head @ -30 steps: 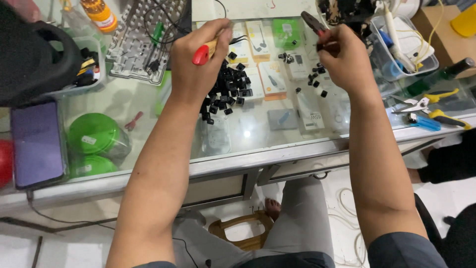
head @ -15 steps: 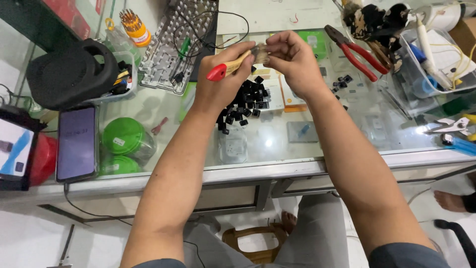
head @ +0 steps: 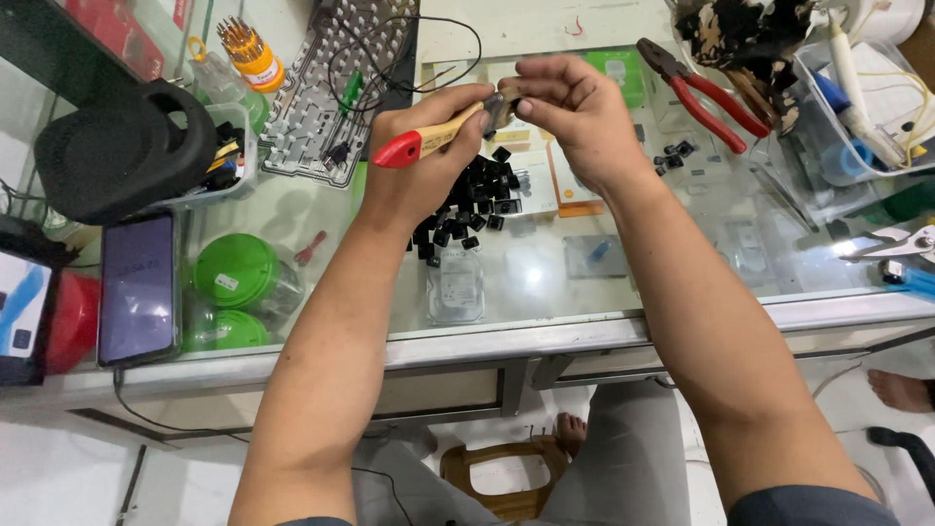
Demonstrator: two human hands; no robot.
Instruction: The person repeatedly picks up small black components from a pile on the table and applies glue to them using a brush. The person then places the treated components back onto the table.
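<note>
I see both hands now meeting at upper centre of the frame, where a second ago the right hand [head: 575, 122] was off by the red pliers [head: 703, 93]. The left hand [head: 429, 161] curls its fingers around a red-tipped brush [head: 433, 138]; the right pinches a small dark piece against the bristles. The pile of black keycaps [head: 472, 200] sits just below, so cleaning one piece seems underway.

Bright, even light from overhead; white glare blooms on the glass top [head: 531, 278] and flares at the pliers [head: 901, 244] far right. Shadows soft, focus crisp, edges bowing slightly outward.
</note>
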